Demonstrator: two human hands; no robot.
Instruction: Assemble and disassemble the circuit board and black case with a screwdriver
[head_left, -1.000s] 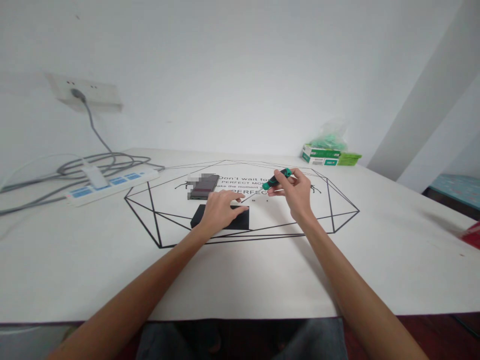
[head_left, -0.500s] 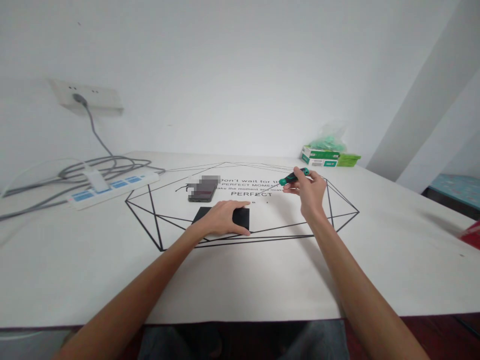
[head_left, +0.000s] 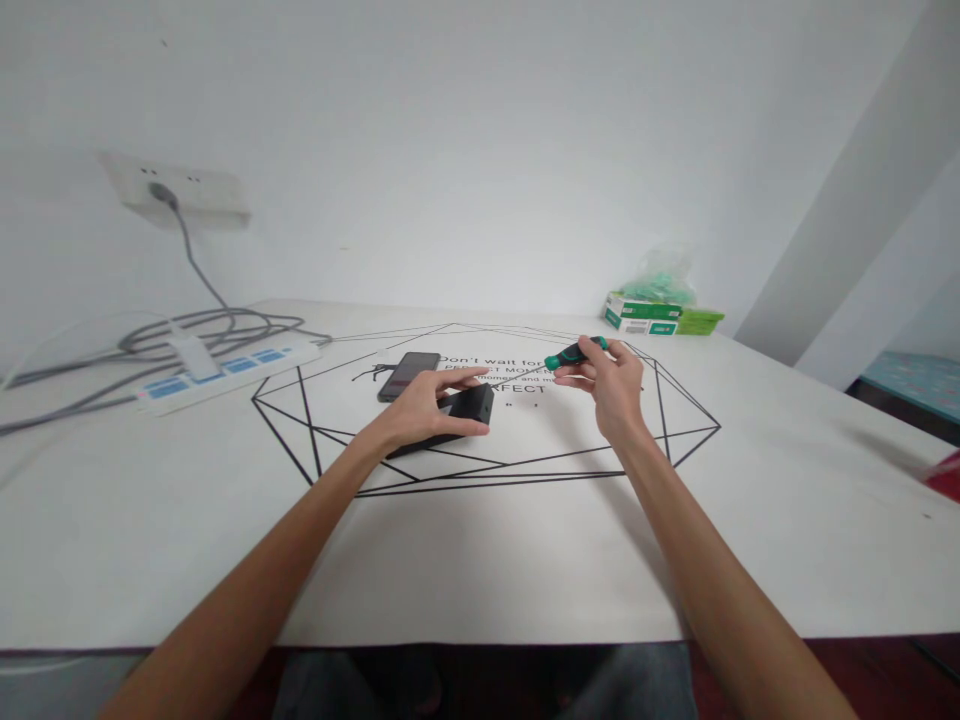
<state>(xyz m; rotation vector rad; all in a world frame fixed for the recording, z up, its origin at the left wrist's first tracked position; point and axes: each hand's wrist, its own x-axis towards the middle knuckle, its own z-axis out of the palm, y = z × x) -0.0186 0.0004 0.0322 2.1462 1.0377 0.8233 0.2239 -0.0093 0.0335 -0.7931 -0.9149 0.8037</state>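
Observation:
My left hand (head_left: 418, 410) is closed around a flat black box (head_left: 475, 404), thumb on the near side and fingers over the far side. The box's right end is tilted up off the table, and its left end stays low. In my right hand (head_left: 621, 388) is a screwdriver (head_left: 568, 357) with a green and black handle, pinched between thumb and fingers. Its thin shaft points left, and the tip is near the raised end of the box; whether they touch I cannot tell. A dark phone (head_left: 407, 376) lies just behind my left hand.
On the left, a white power strip (head_left: 244, 368) with a white plug lies by coiled grey cables (head_left: 202, 335). Green and white boxes (head_left: 641, 312) with a plastic bag on top stand at the back right. The white table (head_left: 480, 570) bears black printed lines and lettering.
My left hand has grasped the black box and lifted its right end, where before it lay flat. The screwdriver has shifted slightly left toward the box.

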